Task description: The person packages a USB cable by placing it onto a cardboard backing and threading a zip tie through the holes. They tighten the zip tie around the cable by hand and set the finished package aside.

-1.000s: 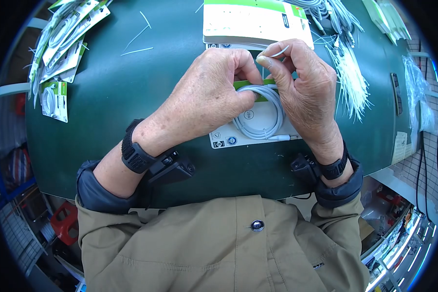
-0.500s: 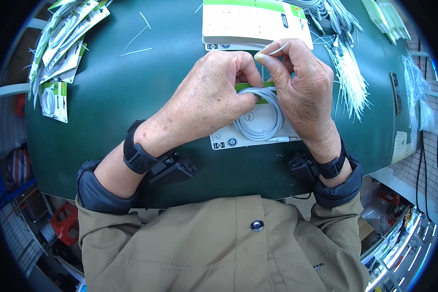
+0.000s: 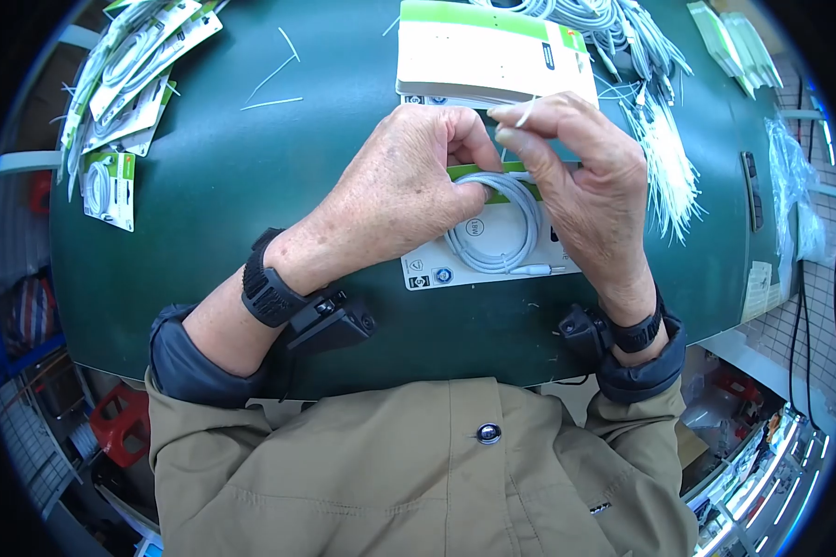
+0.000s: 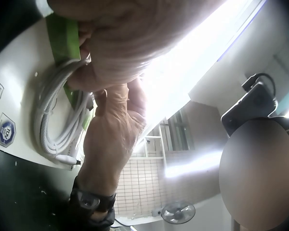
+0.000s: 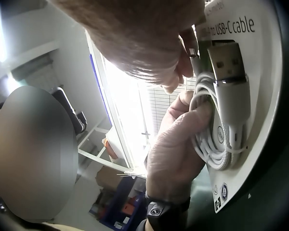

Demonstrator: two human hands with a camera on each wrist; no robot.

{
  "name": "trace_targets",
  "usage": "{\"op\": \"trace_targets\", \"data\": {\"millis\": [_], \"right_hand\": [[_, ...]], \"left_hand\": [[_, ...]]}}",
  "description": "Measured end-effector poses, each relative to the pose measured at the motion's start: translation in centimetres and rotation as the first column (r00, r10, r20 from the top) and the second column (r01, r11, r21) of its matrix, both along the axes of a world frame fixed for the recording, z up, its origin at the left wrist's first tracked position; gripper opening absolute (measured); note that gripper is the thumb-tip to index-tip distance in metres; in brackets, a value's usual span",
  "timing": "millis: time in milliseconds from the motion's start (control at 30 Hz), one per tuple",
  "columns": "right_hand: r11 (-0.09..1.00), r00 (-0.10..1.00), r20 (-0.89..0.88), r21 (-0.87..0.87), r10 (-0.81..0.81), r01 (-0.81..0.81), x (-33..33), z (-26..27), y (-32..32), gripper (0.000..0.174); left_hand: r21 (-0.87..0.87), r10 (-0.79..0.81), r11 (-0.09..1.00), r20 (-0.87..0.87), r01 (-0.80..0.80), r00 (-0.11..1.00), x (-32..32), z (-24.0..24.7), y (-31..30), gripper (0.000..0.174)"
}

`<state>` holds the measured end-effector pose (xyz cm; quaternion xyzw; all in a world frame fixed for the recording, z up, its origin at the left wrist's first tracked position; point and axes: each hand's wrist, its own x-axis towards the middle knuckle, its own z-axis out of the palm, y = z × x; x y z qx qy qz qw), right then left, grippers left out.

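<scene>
A coiled white USB cable lies against a white and green card, on the near side of the table. My left hand grips the coil at its upper left, thumb over the strands and fingers behind the card's green top. Just right of it my right hand pinches a thin white tie between thumb and forefinger, above the card. The right wrist view shows the cable's USB-A plug lying on the card, beside printing that reads USB-C cable. In the left wrist view the other slim connector points downward.
Behind the hands stands a stack of cards. Grey cables and a bundle of white ties lie at the back right. Carded cables pile up at the left, near several loose ties on the green table.
My right hand has come slightly downward, and the tie it pinches stands more upright. The left hand keeps its grip on the coil. The head view has shifted slightly.
</scene>
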<state>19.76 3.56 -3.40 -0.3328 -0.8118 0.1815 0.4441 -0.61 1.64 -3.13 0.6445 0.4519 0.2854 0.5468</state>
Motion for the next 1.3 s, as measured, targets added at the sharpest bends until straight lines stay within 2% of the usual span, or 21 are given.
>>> {"op": "trace_targets", "data": {"millis": [33,133,200,267,300,400,533,633,733,933,1033,1133,1300], "right_hand": [[0.999,0.999,0.024,0.029,0.029,-0.029,0.1,0.2,0.1,0.016],[0.998,0.992,0.116,-0.056,0.044,-0.038,0.3,1.7,-1.0,0.020],[0.979,0.991,0.084,-0.187,0.102,-0.085,0.5,2.0,-1.5,0.022],[0.924,0.987,0.057,-0.364,0.152,-0.121,0.8,2.5,-2.0,0.021],[0.864,0.981,-0.025,-0.470,0.193,-0.182,0.7,2.7,-2.3,0.019],[0.767,0.964,-0.077,-0.590,0.256,-0.251,1.0,3.2,-2.3,0.019],[0.748,0.956,0.001,-0.624,0.293,-0.229,1.7,4.4,-1.9,0.021],[0.679,0.972,-0.086,-0.702,0.220,-0.216,1.7,4.0,-2.4,0.022],[0.676,0.972,-0.132,-0.700,0.195,-0.231,1.9,3.7,-2.4,0.023],[0.783,0.988,-0.080,-0.603,0.132,-0.154,1.6,3.6,-2.6,0.022],[0.811,0.990,-0.109,-0.568,0.089,-0.136,1.1,3.2,-3.2,0.022],[0.944,0.991,0.078,-0.322,0.106,-0.076,0.8,3.1,-3.0,0.023],[0.993,0.997,0.073,-0.111,0.040,-0.032,0.6,2.8,-3.6,0.025]], "left_hand": [[0.030,0.000,1.000,0.000,0.000,1.000,0.0,0.0,0.1,0.013],[0.079,0.016,0.997,0.045,-0.020,0.999,-0.1,-0.5,0.1,0.013],[0.060,0.045,0.997,0.131,-0.053,0.990,0.0,-1.0,0.1,0.014],[0.040,0.012,0.999,0.093,-0.016,0.996,-0.2,-0.4,0.3,0.015],[0.030,-0.006,1.000,0.074,0.004,0.997,-0.3,-0.2,0.4,0.015],[-0.022,-0.024,0.999,0.073,0.026,0.997,-0.5,-0.2,0.5,0.018],[0.044,0.008,0.999,0.068,-0.011,0.998,-0.4,-0.5,0.5,0.018],[0.053,-0.002,0.999,0.052,-0.001,0.999,-0.4,-0.5,0.5,0.020],[0.050,-0.003,0.999,0.058,0.000,0.998,-0.4,-0.3,0.5,0.023],[0.036,-0.001,0.999,0.056,-0.001,0.998,-0.6,-0.3,0.5,0.024],[0.035,-0.001,0.999,0.062,-0.001,0.998,-0.6,-0.2,0.6,0.024],[0.039,0.003,0.999,0.063,-0.006,0.998,-0.7,0.0,0.5,0.023],[0.045,0.002,0.999,0.076,-0.005,0.997,-0.8,-0.1,0.5,0.021]]}}
